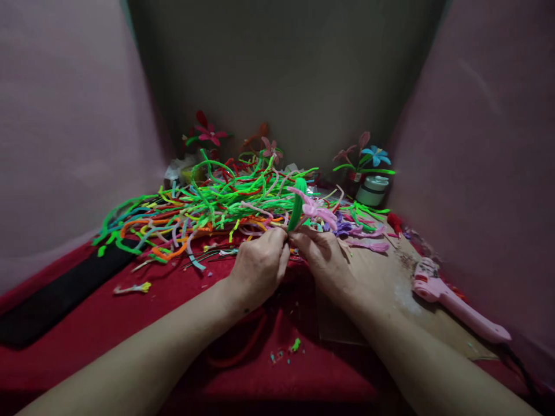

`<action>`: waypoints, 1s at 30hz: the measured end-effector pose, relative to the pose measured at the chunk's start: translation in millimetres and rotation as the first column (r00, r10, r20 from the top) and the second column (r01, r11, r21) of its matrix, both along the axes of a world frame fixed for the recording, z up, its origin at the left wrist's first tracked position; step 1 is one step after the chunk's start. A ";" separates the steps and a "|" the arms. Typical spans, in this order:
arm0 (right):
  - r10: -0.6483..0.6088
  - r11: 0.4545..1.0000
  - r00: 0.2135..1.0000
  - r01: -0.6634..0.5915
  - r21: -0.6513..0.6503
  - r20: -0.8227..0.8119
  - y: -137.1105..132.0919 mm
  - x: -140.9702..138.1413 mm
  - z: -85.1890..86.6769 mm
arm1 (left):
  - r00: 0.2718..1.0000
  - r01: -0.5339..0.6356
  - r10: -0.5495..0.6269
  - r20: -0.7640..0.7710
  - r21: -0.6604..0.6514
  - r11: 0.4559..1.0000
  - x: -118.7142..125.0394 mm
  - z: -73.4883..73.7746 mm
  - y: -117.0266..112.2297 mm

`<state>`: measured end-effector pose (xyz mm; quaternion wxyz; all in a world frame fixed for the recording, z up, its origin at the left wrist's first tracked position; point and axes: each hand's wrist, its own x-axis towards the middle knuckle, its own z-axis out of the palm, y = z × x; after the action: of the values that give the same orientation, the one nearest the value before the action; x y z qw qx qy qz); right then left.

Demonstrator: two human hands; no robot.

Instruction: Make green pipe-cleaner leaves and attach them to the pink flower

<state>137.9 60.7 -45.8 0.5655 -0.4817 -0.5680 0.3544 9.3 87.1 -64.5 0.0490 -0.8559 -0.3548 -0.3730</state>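
Note:
My left hand and my right hand meet at the middle of the table, fingers pinched together at the base of a pipe-cleaner flower. Its pink petals lean to the right above my right hand. A green pipe-cleaner leaf stands upright between the hands. Fingers cover the stem and the spot where leaf and flower join. Just behind the hands spreads a heap of loose pipe cleaners, mostly green, with orange, red, yellow and pale ones. Purple petals lie right of the held flower.
A pink glue gun lies on a cardboard sheet at the right. Finished flowers and a white jar stand behind. A black strip and a yellow-tipped stamen bunch rest on the red cloth.

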 end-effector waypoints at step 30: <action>0.356 0.915 0.803 -0.403 0.003 -0.478 23.3 13.8 -14.6 | 0.624 0.612 0.212 0.752 -0.639 0.465 0.5 30.0 -7.4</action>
<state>151.7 84.0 -60.4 0.5787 -0.2854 -0.4809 0.5936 9.8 79.7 -34.5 -0.5871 -0.5598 -0.3584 -0.4621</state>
